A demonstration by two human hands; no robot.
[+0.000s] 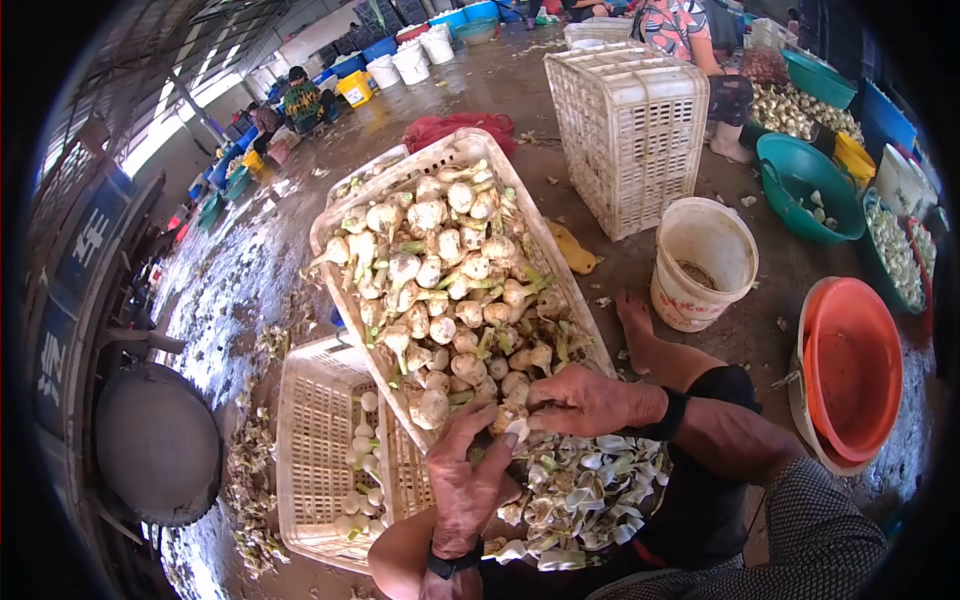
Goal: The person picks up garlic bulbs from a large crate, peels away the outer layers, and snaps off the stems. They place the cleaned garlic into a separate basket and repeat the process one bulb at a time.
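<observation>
Both hands meet over the near edge of a plastic crate heaped with unpeeled garlic bulbs. Between the fingers of my left hand is a garlic bulb, partly white where its skin is off. My right hand has its fingers closed against the same bulb from the other side. Just below the hands lies a pile of peeled garlic skins. A lower crate at the left holds several cleaner white bulbs.
To the right stand a white bucket, an upright crate, an orange basin and a green basin. A round stool is at the left. A person sits beyond the upright crate; others sit farther back.
</observation>
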